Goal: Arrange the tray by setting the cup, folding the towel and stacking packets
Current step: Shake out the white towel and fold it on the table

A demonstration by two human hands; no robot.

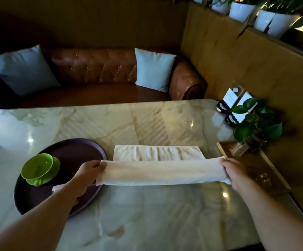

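While the far half of the cream towel (158,153) lies flat on the marble desk (147,211), its near edge is lifted and stretched between the two hands, with the left hand (90,171) pinching the left corner in its fingers (100,164) and the right hand (235,172) pinching the right corner in its fingers (224,163). Just left of the left fingers, the round dark tray (74,149) rests on the desk, carrying the green cup (37,166) on its saucer; a pale packet (57,187) peeks out under the left wrist.
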